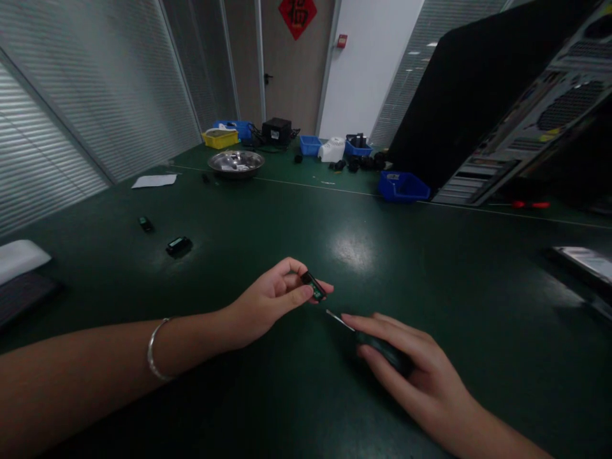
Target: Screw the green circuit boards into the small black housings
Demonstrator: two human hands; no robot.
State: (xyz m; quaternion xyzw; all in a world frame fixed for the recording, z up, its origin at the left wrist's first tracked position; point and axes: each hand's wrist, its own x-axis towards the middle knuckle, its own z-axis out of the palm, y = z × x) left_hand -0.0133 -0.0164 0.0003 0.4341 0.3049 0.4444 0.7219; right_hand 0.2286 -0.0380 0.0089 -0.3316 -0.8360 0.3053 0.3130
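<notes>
Between the thumb and fingers of my left hand (pixel 275 294) is a small black module with a green circuit board (pixel 315 290), tilted above the table. My right hand (pixel 421 363) grips a screwdriver (pixel 389 354) by its dark handle. Its thin metal shaft points up and left, and the tip is just below the module, apart from it. Two small dark devices lie on the table to the left: a black one with a pale display (pixel 178 245) and a smaller one with a green patch (pixel 145 224).
On the dark green table (pixel 296 217) stand a steel bowl (pixel 236 164), a yellow bin (pixel 220 138) and a blue bin (pixel 403 186). White paper (pixel 154 181) lies at the left. A large computer case (pixel 526 121) stands at the right, beyond a dark flat device (pixel 583 268).
</notes>
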